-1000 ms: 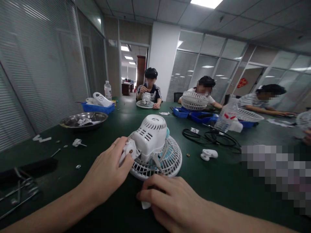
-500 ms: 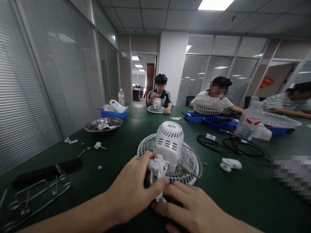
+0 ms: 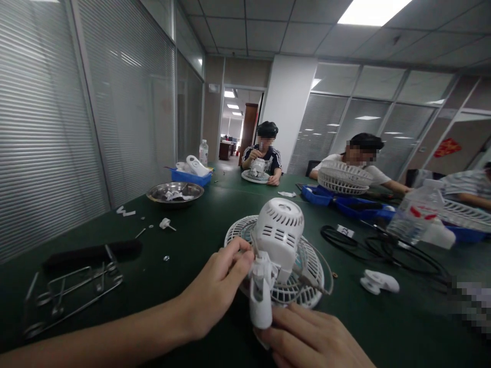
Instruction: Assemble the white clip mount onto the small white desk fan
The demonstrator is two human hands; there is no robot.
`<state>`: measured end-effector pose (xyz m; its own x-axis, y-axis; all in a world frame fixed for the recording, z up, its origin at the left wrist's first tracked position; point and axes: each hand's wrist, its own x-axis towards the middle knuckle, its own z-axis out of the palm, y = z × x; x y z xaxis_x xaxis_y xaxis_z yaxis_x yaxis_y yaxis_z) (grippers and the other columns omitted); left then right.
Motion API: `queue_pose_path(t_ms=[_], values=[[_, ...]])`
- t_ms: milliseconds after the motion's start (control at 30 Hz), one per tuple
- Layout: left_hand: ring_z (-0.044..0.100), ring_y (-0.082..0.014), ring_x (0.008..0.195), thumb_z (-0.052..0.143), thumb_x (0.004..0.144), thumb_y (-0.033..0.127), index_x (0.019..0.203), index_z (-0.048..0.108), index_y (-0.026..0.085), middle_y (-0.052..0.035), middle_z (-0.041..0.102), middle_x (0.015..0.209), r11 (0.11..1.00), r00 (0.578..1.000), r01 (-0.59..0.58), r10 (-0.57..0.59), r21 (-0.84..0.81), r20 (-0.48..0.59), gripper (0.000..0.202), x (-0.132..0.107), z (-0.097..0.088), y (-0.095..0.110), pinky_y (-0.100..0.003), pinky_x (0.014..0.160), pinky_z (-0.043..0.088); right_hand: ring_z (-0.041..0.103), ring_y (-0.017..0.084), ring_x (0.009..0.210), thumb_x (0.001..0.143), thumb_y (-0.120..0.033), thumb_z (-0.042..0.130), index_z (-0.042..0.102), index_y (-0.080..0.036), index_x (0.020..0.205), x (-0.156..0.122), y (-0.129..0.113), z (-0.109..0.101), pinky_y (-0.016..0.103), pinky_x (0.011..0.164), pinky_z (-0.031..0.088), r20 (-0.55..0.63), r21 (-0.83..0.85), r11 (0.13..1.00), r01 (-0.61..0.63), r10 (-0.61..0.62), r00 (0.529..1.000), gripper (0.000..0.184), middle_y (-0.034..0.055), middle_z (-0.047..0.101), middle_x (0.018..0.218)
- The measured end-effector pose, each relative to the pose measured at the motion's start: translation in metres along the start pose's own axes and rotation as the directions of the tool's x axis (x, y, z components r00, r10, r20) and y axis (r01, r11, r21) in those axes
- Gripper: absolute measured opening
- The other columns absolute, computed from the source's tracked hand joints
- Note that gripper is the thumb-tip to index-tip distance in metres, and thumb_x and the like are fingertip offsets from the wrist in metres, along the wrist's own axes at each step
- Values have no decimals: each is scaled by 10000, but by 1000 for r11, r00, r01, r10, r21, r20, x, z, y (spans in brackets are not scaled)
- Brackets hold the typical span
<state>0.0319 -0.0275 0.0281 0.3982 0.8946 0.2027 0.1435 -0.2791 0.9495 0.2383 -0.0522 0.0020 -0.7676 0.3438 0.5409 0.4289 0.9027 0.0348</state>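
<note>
A white fan motor housing [image 3: 279, 230] stands on a round white fan grille [image 3: 238, 227] with slats. Its slotted end faces up. A white neck bracket [image 3: 261, 306] extends from the housing's joint toward me. At the left side of this joint, the thumb and forefinger of my left hand [image 3: 220, 283] are pinched together; whatever lies between them is hidden. My right hand [image 3: 310, 332] is low at the bracket's right side, its fingers curled against the bracket's lower end. A grey cable [image 3: 307, 278] runs over the grille beside the housing.
To the left lie a wire-frame metal stand [image 3: 84, 286], a small white knob [image 3: 165, 223] and a steel bowl [image 3: 174, 194]. On the right are a white clip-shaped part [image 3: 379, 282], black cables [image 3: 383, 250] and a plastic bottle [image 3: 416, 214]. A co-worker [image 3: 264, 153] sits opposite; others sit right.
My left hand has drawn its thumb back from the bracket to pinch at the joint's left side. The bracket is now more exposed. The view has shifted left.
</note>
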Motion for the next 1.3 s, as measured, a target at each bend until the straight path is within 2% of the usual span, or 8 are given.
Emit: queue_pose_path(t_ms=[167, 467, 600, 767, 967, 1100, 1200, 1300], values=[[508, -215, 968, 204, 996, 492, 992, 546, 217, -24, 596, 977, 976, 999, -27, 35, 218, -36, 440, -4, -2, 1, -361, 884, 374, 698, 161, 820, 933, -178, 445, 645, -202, 1107, 6, -7, -11, 239, 642, 576, 14, -46, 999, 14, -13, 1000, 266, 84, 705, 1099], [516, -222, 1009, 180, 999, 435, 1031, 574, 211, -38, 598, 1020, 975, 999, -52, 48, 218, 22, 454, -4, -6, -7, -370, 936, 361, 697, 173, 862, 976, -270, 422, 574, -272, 1289, 10, -12, -19, 251, 666, 575, 32, -64, 998, -15, 18, 999, 348, 94, 686, 1144], [536, -209, 907, 347, 956, 453, 853, 573, 190, -28, 605, 911, 988, 998, -14, 4, 153, 63, 362, 8, -10, -6, -333, 844, 402, 654, 181, 1053, 944, -241, 454, 560, -274, 1315, 11, -16, -23, 254, 810, 564, 106, -13, 997, -73, 74, 992, 387, 74, 663, 1213], [528, -162, 827, 419, 944, 470, 929, 582, 178, -6, 594, 888, 998, 997, 49, -46, -48, 57, 335, 17, -13, -13, -269, 755, 419, 567, 179, 1216, 884, -148, 447, 476, -220, 1397, 10, -10, -22, 271, 941, 515, 225, 58, 997, -50, 36, 974, 519, 88, 492, 1439], [491, -155, 673, 342, 913, 634, 740, 564, 158, 5, 549, 678, 979, 986, 156, -146, 131, -83, 553, 20, -16, -15, -270, 644, 376, 418, 225, 1355, 826, -81, 469, 322, -259, 1482, 6, -11, -23, 348, 1015, 467, 307, 86, 990, -113, 81, 948, 696, 87, 208, 1581], [501, -154, 628, 231, 888, 719, 790, 561, 169, 4, 562, 655, 976, 976, 208, -204, 63, -73, 649, 21, -20, -9, -273, 617, 381, 383, 228, 1376, 844, -91, 468, 261, -297, 1501, 6, -13, -23, 358, 1043, 442, 343, 120, 982, -143, 94, 935, 720, 59, 162, 1596], [561, -168, 711, 407, 851, 705, 912, 539, 176, -14, 614, 784, 978, 976, 206, -207, 13, 67, 549, 20, -22, -4, -266, 639, 422, 361, 236, 1388, 828, -85, 487, 303, -267, 1489, 7, -13, -24, 356, 1068, 415, 370, 129, 980, -151, 94, 924, 709, 80, 219, 1585], [608, -198, 829, 670, 755, 578, 987, 525, 181, -27, 634, 902, 982, 979, 149, -163, 112, 124, 482, 17, -23, 0, -271, 684, 462, 362, 235, 1386, 822, -87, 489, 324, -261, 1477, 6, -12, -23, 374, 1072, 413, 378, 138, 975, -171, 107, 919, 697, 87, 294, 1557]])
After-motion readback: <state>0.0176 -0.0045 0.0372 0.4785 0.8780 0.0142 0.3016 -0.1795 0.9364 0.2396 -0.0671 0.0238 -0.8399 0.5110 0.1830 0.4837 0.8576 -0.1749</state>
